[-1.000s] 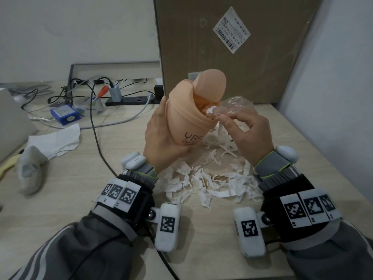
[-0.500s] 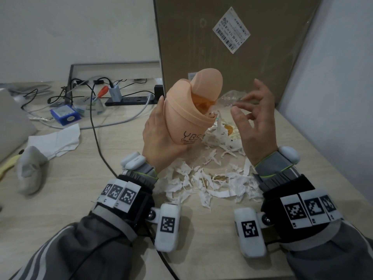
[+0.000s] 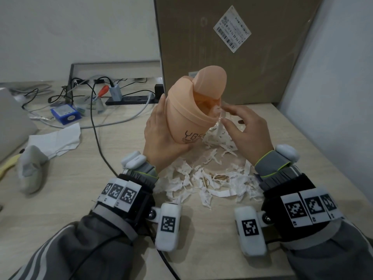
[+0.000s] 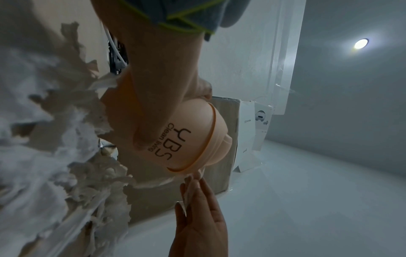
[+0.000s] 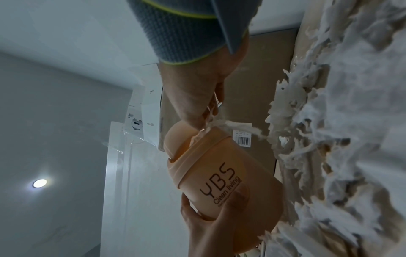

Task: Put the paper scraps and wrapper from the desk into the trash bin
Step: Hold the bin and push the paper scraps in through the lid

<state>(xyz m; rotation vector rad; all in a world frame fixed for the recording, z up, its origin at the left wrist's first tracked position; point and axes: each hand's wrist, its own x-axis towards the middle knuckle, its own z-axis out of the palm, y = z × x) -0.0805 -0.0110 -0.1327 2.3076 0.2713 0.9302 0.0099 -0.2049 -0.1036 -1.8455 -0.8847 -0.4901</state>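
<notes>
The left hand (image 3: 161,138) grasps the tilted bin (image 3: 187,110) above the tabletop (image 3: 60,199). The right hand (image 3: 248,132) pinches a paper strip (image 3: 219,128) at its mouth. Scraps (image 3: 201,182) lie beneath: light, limp, tearable, so gathering a bunch should work best.

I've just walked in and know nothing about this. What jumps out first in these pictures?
A small peach trash bin held up over the middle of the desk, tilted, gripped by the left hand. The right hand pinches a strip of white paper at the bin's open mouth. Below them a heap of torn paper scraps is strewn across the desk, and a big cardboard box stands behind.
</notes>
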